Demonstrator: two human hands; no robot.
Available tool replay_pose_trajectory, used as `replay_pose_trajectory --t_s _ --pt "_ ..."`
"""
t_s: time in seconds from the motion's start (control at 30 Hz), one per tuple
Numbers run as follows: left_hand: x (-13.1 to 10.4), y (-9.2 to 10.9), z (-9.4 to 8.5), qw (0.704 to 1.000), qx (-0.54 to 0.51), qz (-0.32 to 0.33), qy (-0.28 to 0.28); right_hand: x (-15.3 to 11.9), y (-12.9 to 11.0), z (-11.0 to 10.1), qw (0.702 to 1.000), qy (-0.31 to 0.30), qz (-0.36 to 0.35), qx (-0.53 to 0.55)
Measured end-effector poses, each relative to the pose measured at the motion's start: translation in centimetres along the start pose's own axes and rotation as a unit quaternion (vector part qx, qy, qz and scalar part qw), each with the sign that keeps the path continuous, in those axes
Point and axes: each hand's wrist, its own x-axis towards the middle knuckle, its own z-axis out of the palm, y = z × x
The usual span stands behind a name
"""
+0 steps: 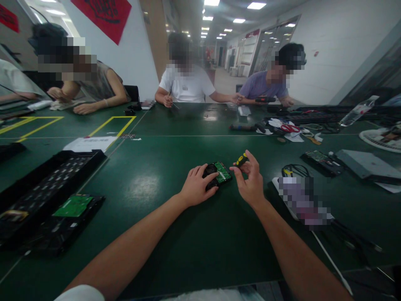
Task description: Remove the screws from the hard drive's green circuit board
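A hard drive with a green circuit board (222, 172) lies on the green table (163, 234). My left hand (199, 185) rests over its black left part, with fingers spread across it and holding it against the table. Just right of the drive, my right hand (250, 179) is raised, its fingers closed on a small yellow and black screwdriver handle (241, 160). The screwdriver's tip is too small to make out.
A long black tray (40, 188) and another drive with a green board (73, 206) are at the left. On the right lie a pixelated device (300, 200), cables, another drive (322, 162) and a grey box (369, 165). Several people sit across the table.
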Motion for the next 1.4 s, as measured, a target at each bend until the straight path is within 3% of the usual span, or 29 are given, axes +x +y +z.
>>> replay_pose_trajectory --t_s 0.13,0.37,0.67,0.97,1.4 --pt "-0.01 -0.11 0.08 1.0 -0.005 0.003 0.002 0.09 -0.02 -0.03 0.999 0.017 -0.007 -0.034" --pt "-0.02 -0.15 0.17 1.0 0.002 0.002 -0.001 0.25 -0.62 -0.03 1.0 -0.008 -0.007 0.007" --pt "-0.05 -0.18 0.17 1.0 -0.006 0.002 0.004 0.09 0.18 0.01 0.999 0.03 -0.014 -0.042" --pt "-0.04 -0.22 0.26 1.0 0.003 0.004 0.001 0.2 -0.53 -0.26 1.0 -0.015 -0.006 -0.004" --pt "-0.07 -0.2 0.29 1.0 0.003 0.001 -0.002 -0.02 -0.18 0.01 1.0 0.003 -0.012 -0.018"
